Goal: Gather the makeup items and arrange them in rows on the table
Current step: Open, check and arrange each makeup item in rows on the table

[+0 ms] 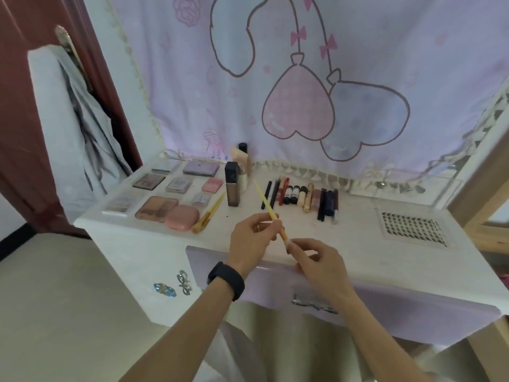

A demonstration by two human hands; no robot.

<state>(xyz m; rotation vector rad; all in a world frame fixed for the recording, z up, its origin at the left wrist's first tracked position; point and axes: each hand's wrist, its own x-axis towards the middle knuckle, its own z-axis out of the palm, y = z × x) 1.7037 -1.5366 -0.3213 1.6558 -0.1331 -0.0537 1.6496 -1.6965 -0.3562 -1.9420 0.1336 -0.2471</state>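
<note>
Head view is showing both hands holding one yellow brush [265,199] just above the front edge of the table [358,244]: the left hand [253,238] is pinching the handle with fingers curled round it, while the right hand [316,263] is pinching the bristle end between thumb and fingertips. A second yellow brush [208,213] is lying beside nine palettes and compacts [157,208] sitting in three rows. Three bottles [232,188] are standing behind, and a row of pencils and tubes [300,195] is lying too packed to count.
</note>
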